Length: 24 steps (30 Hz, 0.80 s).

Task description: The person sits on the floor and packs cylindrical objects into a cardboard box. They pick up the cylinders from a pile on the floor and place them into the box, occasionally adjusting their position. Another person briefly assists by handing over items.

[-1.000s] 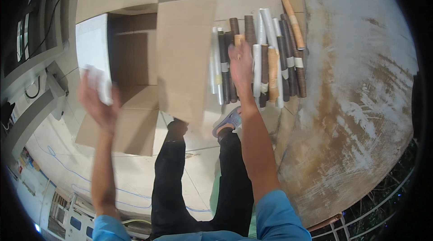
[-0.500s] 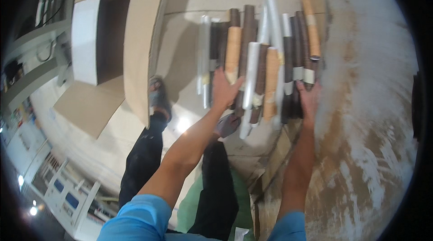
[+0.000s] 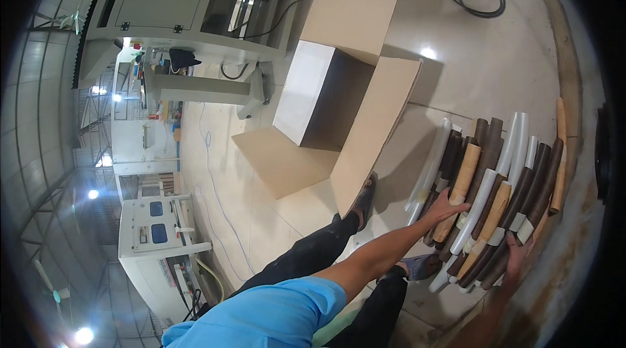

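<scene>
A wide row of long rolls lies side by side at the right, some dark brown (image 3: 486,143), some tan with a wood-like look (image 3: 467,169), some whitish or clear (image 3: 481,204). Short pale bands wrap several of them. My left hand (image 3: 446,208) grips the left part of the row, its thumb spread over the rolls and its fingers partly hidden. At the right-hand end my right hand (image 3: 517,253) holds the outer rolls from the near side. Whether the row rests on the floor or hangs just above it, I cannot tell.
An open cardboard box (image 3: 375,133) with spread flaps lies on the tiled floor (image 3: 287,231) left of the rolls. A black cable (image 3: 479,12) coils beyond it. Grey machinery (image 3: 156,2) stands at the far left, a white machine (image 3: 153,237) nearer. My sandalled foot (image 3: 422,265) is beside the rolls.
The view has swung left, bringing the box and machines further into the picture and placing the rolls at the right. Both hands stay on the row of rolls.
</scene>
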Motion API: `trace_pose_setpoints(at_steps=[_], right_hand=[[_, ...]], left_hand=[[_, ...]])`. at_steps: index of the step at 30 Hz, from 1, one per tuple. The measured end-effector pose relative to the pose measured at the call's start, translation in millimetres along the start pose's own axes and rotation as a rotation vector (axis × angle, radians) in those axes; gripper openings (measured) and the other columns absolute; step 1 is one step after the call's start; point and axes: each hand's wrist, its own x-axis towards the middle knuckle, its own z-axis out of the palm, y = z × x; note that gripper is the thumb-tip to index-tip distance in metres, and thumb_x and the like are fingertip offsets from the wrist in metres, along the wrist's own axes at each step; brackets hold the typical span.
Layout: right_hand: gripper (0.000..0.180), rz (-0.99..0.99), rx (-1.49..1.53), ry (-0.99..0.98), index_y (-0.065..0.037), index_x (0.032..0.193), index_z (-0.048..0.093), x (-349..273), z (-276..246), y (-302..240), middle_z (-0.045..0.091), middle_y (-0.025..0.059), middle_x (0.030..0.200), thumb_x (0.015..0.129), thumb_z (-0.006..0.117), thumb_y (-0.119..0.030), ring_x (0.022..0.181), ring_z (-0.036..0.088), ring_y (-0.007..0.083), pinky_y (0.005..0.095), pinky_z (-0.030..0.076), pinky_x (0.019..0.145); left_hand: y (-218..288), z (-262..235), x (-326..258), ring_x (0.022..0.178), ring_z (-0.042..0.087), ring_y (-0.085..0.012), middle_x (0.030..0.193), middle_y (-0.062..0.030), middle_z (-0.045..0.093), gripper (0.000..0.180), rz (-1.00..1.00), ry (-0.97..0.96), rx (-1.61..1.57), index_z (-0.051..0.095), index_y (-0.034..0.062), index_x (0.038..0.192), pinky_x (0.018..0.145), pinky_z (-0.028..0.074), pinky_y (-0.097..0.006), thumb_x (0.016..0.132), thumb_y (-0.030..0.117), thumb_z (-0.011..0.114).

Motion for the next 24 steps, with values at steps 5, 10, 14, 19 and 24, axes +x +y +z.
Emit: trace_pose_setpoints(at_steps=[5,10,14,19,24], right_hand=[[0.088,-0.029,0.249,0.040,0.003,0.148,0.026,-8,37,28,0.038,0.0180,0.145,0.078,0.077,-0.017,0.130,0.039,0.0281,0.0355,0.030,0.110],[0.072,-0.019,0.494,-0.175,0.002,0.141,0.035,-23,31,50,0.049,0.0159,0.135,0.079,0.070,-0.012,0.126,0.045,0.0252,0.0355,0.031,0.110],[0.035,0.306,0.663,-0.312,-0.001,0.114,0.067,-55,35,40,0.065,0.0089,0.119,0.089,0.058,-0.023,0.118,0.055,0.0200,0.0360,0.036,0.107],[0.054,0.291,1.003,-0.232,0.000,0.130,0.049,-90,48,-13,0.057,0.0131,0.125,0.080,0.067,-0.010,0.113,0.056,0.0252,0.0389,0.044,0.100],[0.063,0.453,1.205,-0.077,0.004,0.134,0.043,-156,68,-46,0.056,0.0131,0.126,0.079,0.068,-0.015,0.114,0.056,0.0282,0.0415,0.044,0.101]], left_hand=[[-4,-7,9,0.113,0.057,-0.0277,0.124,-0.0207,0.057,0.097,0.006,-0.059,-0.234,0.041,-0.0081,0.134,0.099,0.042,-0.036,0.069,0.052,0.081],[-2,-8,3,0.104,0.058,-0.0195,0.116,-0.0097,0.060,0.075,-0.076,-0.214,-0.520,0.046,0.0010,0.133,0.093,0.046,-0.034,0.076,0.037,0.080],[-2,-11,-20,0.109,0.055,-0.0211,0.120,-0.0124,0.054,0.079,-0.052,-0.212,-0.339,0.034,0.0031,0.135,0.095,0.046,-0.036,0.074,0.026,0.079],[14,-19,-51,0.121,0.050,-0.0245,0.132,-0.0172,0.050,0.097,0.013,-0.417,-0.343,0.024,0.0025,0.145,0.105,0.038,-0.037,0.072,0.030,0.082],[25,-21,-94,0.129,0.043,-0.0245,0.140,-0.0179,0.044,0.103,0.064,-0.464,-0.261,0.020,0.0011,0.149,0.110,0.032,-0.036,0.074,0.036,0.081]])
